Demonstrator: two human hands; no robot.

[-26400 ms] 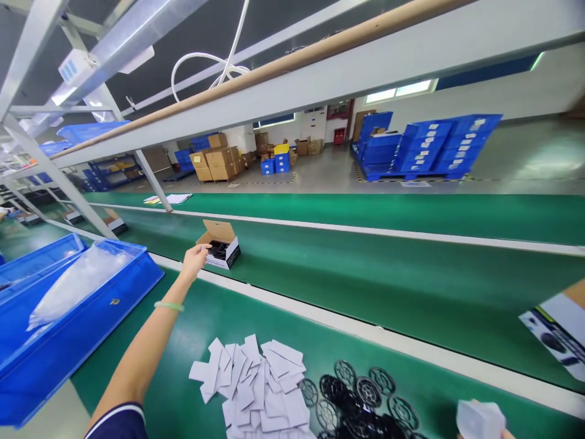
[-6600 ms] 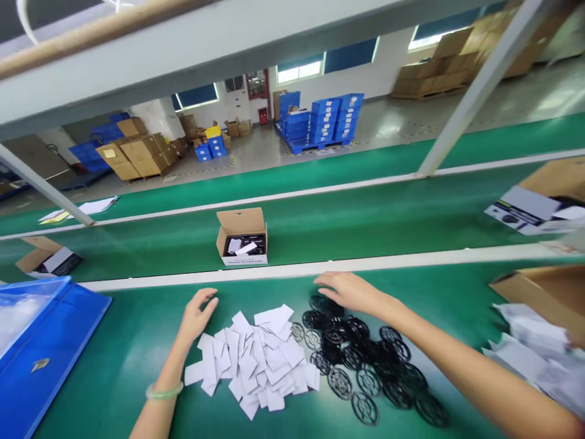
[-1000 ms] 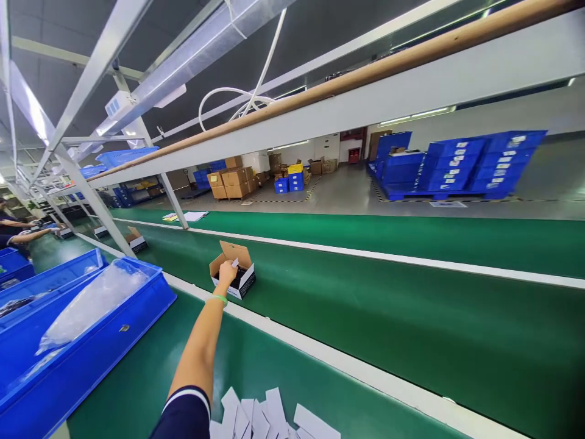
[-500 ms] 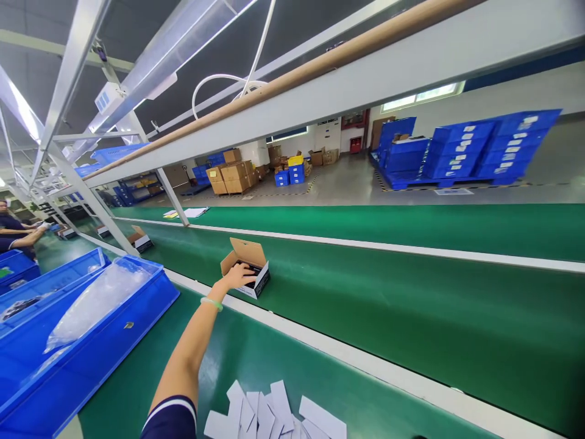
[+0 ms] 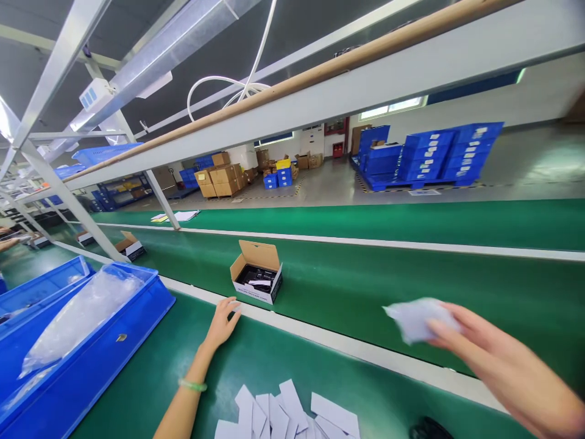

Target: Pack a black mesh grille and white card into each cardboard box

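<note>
An open cardboard box (image 5: 256, 279) with dark parts and a white slip inside stands on the green conveyor belt (image 5: 365, 286). My left hand (image 5: 222, 321) rests open on the green worktop just in front of the box, fingers spread, holding nothing. My right hand (image 5: 461, 338) reaches in from the right above the belt, pinching a crumpled white paper (image 5: 414, 319). A pile of white paper slips (image 5: 283, 417) lies on the worktop near the bottom edge.
A blue crate (image 5: 86, 360) with a clear plastic bag (image 5: 77, 317) sits at the left. Another open box (image 5: 130, 246) rides the belt farther left. Black round parts (image 5: 427, 428) peek in at the bottom. A metal frame and shelf run overhead.
My left hand has left the box and pulled back onto the worktop. My right hand has come into view holding white paper. The box has moved right along the belt.
</note>
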